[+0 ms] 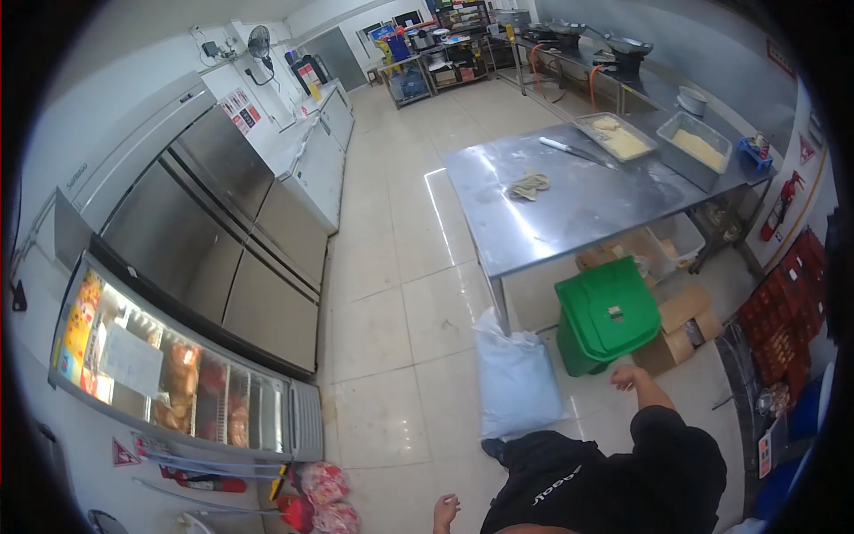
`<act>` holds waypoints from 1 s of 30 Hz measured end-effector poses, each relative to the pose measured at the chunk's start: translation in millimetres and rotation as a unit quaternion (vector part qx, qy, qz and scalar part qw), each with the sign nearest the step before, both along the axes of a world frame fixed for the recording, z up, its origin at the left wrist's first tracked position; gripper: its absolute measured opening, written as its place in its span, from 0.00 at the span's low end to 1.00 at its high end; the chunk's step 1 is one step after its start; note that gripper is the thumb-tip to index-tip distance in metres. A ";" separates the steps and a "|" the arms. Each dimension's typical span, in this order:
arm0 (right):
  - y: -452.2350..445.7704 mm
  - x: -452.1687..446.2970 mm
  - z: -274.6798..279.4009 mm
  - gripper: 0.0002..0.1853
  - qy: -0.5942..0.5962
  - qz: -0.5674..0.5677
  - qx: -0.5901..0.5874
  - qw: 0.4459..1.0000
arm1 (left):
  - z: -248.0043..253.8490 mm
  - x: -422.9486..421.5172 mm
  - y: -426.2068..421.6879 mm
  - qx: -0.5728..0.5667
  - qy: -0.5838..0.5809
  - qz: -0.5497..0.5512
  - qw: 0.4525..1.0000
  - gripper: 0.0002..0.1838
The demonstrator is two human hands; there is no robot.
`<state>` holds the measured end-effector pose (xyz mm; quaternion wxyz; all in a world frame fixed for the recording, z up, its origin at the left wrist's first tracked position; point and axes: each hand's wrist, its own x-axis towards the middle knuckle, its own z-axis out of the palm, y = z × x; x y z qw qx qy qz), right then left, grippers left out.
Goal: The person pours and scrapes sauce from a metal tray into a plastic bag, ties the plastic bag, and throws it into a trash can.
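My right hand is held out in front of my black shirt. Its fingers are curled in with nothing visible in them. Just beyond it stands a green lidded bin, lid down; I cannot tell whether the hand touches it. Low in the view, my left hand hangs over the floor, loosely closed and apparently holding nothing. Between the hands, a full pale-blue plastic bag rests on the floor beside the bin.
A steel table holds a cloth, a long knife, a tray and a grey tub of pale yellow food. Cardboard box stands right of the bin. Steel fridge and lit display cooler line the left.
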<state>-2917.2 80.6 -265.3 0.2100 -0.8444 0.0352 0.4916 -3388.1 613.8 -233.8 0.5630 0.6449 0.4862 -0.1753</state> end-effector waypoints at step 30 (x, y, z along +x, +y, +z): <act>709.5 401.7 209.5 0.16 -0.205 0.015 0.271 0.940 | 81.6 645.0 756.6 0.082 0.046 -0.081 0.992 0.13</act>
